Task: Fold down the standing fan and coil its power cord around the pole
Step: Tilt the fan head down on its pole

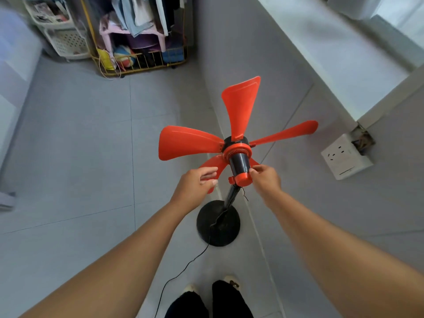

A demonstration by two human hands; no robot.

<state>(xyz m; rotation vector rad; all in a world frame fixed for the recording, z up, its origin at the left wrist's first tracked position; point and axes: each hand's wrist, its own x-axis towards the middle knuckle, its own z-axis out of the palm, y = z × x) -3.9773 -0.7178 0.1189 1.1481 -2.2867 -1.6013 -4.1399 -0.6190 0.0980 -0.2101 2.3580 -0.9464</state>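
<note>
Barely begun: the red-bladed standing fan (pixel 237 143) stands upright on the grey tiled floor (pixel 80 145), thin black power cord (pixel 183 267) trailing uncoiled, left hand (pixel 195 187) open, right hand (pixel 266 180) pinching its red collar (pixel 242 179).

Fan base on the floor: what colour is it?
Black base, seen best in the head view.

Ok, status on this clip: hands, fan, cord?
Right hand fingertips on orange-and-black fan motor housing; left hand open beside it. Blades spread. Thin black power cord loose on floor, uncoiled.
</note>
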